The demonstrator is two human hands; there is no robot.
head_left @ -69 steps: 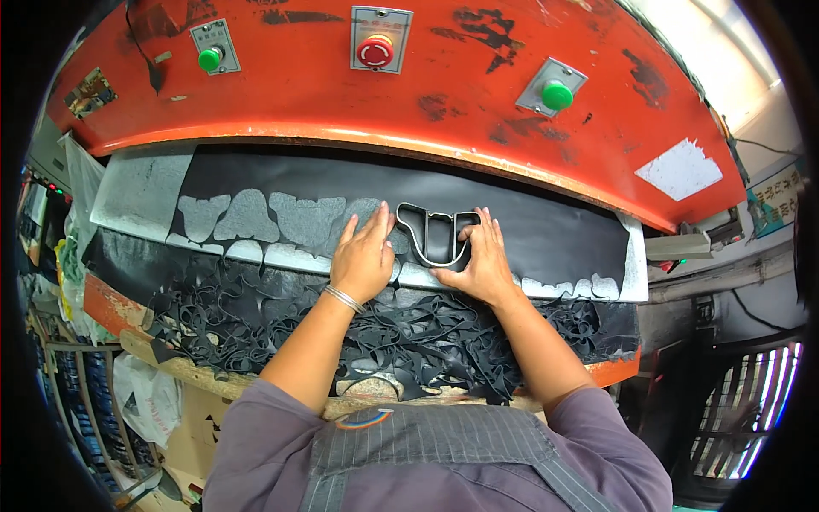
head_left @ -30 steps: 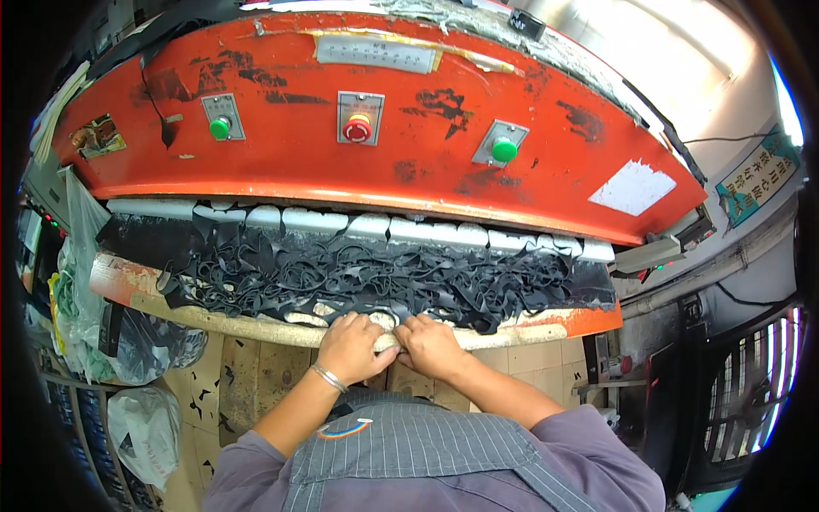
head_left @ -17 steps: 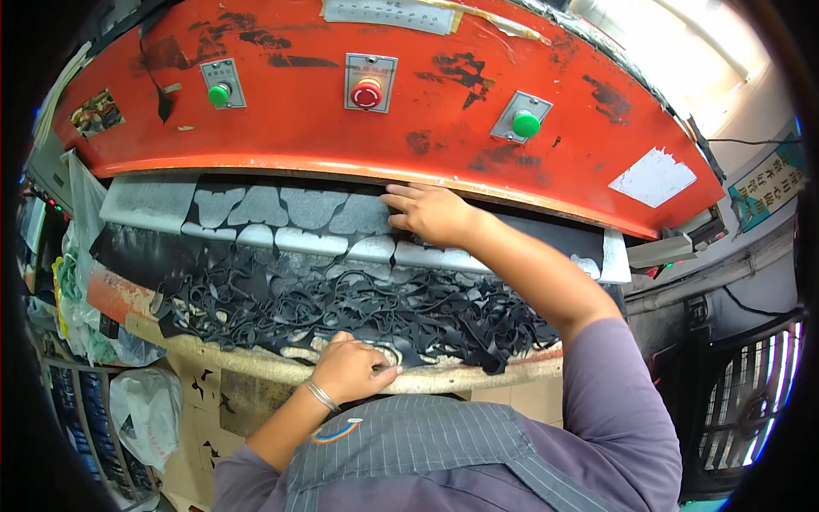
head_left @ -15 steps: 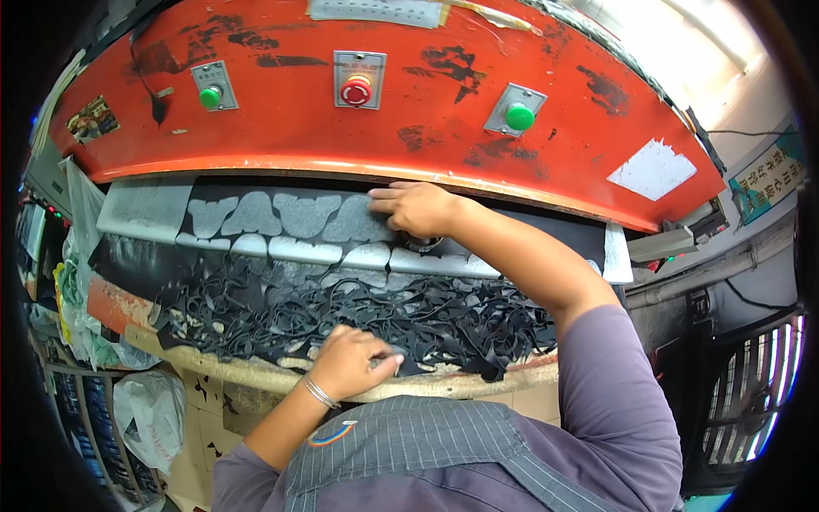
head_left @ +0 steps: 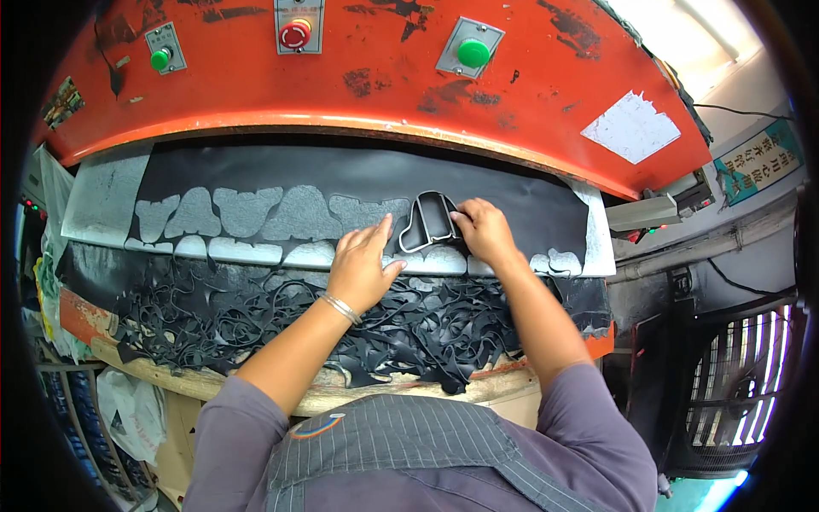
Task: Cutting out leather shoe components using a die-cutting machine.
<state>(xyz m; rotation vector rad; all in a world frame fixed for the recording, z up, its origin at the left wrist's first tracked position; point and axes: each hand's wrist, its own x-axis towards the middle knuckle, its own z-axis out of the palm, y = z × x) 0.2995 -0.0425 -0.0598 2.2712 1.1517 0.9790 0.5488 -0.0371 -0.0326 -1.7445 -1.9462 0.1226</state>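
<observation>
A metal-rimmed cutting die [head_left: 415, 229], open-topped with a crossbar inside, stands on a black leather-like sheet [head_left: 281, 166]. My right hand [head_left: 483, 229] is closed on the die's right edge, thumb and fingers pinching the rim. To the left of the die, my left hand [head_left: 363, 266] rests with its fingers stretched out, on the front part of the sheet and a cut-out gap. Several rounded gaps show a grey surface [head_left: 303, 215] in a row left of the die. Black curly offcuts [head_left: 290, 311] lie heaped on the near side.
Above the sheet runs an orange machine beam [head_left: 384, 94] with a red stop button [head_left: 295, 33], a green button [head_left: 473, 53] at right and another green button [head_left: 160, 59] at left. A wooden edge [head_left: 205, 384] borders the bench. A black fan [head_left: 742, 384] stands at right.
My left hand has gone from the bench's near edge up to the sheet, its fingers now stretched. My right hand has shifted right and now grips the die, which was mostly hidden before.
</observation>
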